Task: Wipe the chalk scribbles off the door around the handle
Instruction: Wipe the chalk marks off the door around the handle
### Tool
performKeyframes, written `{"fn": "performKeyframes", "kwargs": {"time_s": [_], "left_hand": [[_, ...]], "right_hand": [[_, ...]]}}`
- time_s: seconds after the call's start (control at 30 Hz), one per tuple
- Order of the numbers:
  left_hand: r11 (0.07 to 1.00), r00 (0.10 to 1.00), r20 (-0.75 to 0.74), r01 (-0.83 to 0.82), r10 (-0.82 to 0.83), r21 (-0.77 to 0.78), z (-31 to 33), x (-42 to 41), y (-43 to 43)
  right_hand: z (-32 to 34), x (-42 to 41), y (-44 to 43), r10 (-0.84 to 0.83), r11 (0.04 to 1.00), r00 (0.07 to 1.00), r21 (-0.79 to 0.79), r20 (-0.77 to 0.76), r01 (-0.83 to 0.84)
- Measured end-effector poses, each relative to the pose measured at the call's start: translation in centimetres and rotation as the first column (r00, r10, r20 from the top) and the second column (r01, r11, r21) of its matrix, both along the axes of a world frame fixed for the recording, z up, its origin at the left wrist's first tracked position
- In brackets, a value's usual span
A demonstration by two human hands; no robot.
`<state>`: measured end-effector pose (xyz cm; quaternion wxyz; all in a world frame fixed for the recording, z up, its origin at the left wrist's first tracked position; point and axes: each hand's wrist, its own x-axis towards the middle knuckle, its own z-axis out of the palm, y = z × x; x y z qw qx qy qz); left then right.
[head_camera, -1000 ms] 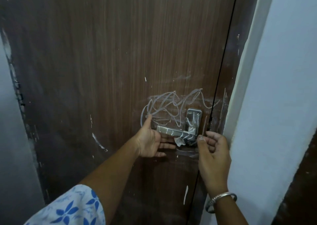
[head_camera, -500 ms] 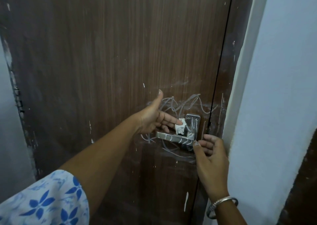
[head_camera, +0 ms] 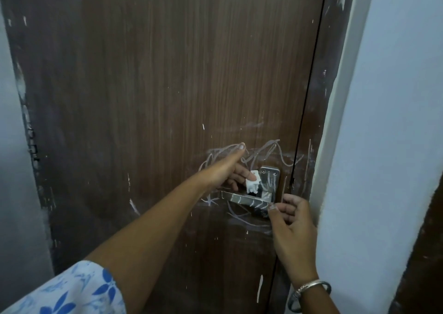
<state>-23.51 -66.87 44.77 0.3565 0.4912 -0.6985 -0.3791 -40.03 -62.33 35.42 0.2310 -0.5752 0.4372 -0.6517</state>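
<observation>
door (head_camera: 167, 98): brown wood grain, shut, fills most of the view; small white flecks and scratches across it.
scribbles (head_camera: 271, 148): white chalk loops on the door above, left of and below the handle (head_camera: 247, 200); strokes also on the lever itself and on its plate (head_camera: 269, 177); a few lines cross onto the frame (head_camera: 318, 122) at right.
handle: metal lever, lies level and points left from the plate near the door's right edge.
wad (head_camera: 253, 185): small white cloth or tissue, crumpled, against the door just left of the plate and just above the lever.
left hand (head_camera: 227, 170): grasps the wad at the fingertips, one finger lies along its top, other fingers curled under; thumb sticks up with its tip on the upper scribbles.
right hand (head_camera: 294, 222): below and right of the handle, at the door edge; fingers curled, thumb tip touches the lever's pivot end; cannot tell whether it grips the lever, the door edge or nothing.
wad vs hands: in the left hand, above and left of the right hand, with the lever between.
sleeve (head_camera: 72, 289): white with blue flowers, left arm, bottom left.
bangle (head_camera: 309, 289): metal, on the right wrist.
wall (head_camera: 383, 122): pale, right of the frame.
</observation>
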Motion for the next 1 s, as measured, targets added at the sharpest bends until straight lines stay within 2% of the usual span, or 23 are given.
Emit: {"fn": "performKeyframes", "kwargs": {"time_s": [0.23,0.3,0.4,0.47,0.57,0.7,0.77,0.83,0.93,1.0], "left_hand": [[0.996,0.996,-0.073,-0.052,0.047,-0.072,1.3,-0.2,0.8],[0.996,0.991,-0.125,-0.052,0.042,-0.071,1.2,0.1,1.0],[0.995,0.985,-0.168,-0.053,0.038,-0.084,1.4,0.4,1.1],[0.996,0.984,-0.179,-0.02,0.003,-0.089,1.6,0.1,1.3],[0.995,0.982,-0.179,0.042,-0.056,-0.086,1.7,-0.5,1.7],[0.984,0.989,-0.116,0.068,-0.087,-0.163,1.6,-0.6,2.4],[0.971,0.985,-0.157,0.032,-0.071,-0.238,1.2,-0.4,2.7],[0.961,0.982,-0.188,-0.065,0.013,-0.27,0.7,0.2,2.8],[0.956,0.986,-0.147,-0.121,0.084,-0.268,-0.7,1.3,2.8],[0.955,0.983,-0.131,-0.156,0.126,-0.254,-1.8,1.7,2.8]], "right_hand": [[0.8,0.0,-0.1,-0.037,0.999,0.995,-0.013,-0.092,0.036],[1.6,0.3,-0.1,-0.076,0.997,0.979,-0.048,-0.188,0.068],[3.6,0.7,-0.5,-0.213,0.973,0.908,-0.159,-0.361,0.165],[5.1,0.9,-1.1,-0.244,0.962,0.871,-0.219,-0.426,0.163],[6.8,1.5,-1.7,-0.222,0.96,0.871,-0.253,-0.438,0.118],[7.0,2.0,-1.9,-0.309,0.924,0.879,-0.334,-0.363,0.187],[6.4,1.7,-1.9,-0.399,0.888,0.859,-0.37,-0.321,0.274],[5.6,1.1,-2.0,-0.469,0.858,0.836,-0.372,-0.285,0.354],[5.0,0.7,-2.3,-0.488,0.847,0.795,-0.417,-0.361,0.331],[4.9,1.2,-2.5,-0.506,0.83,0.722,-0.494,-0.472,0.259]]}}
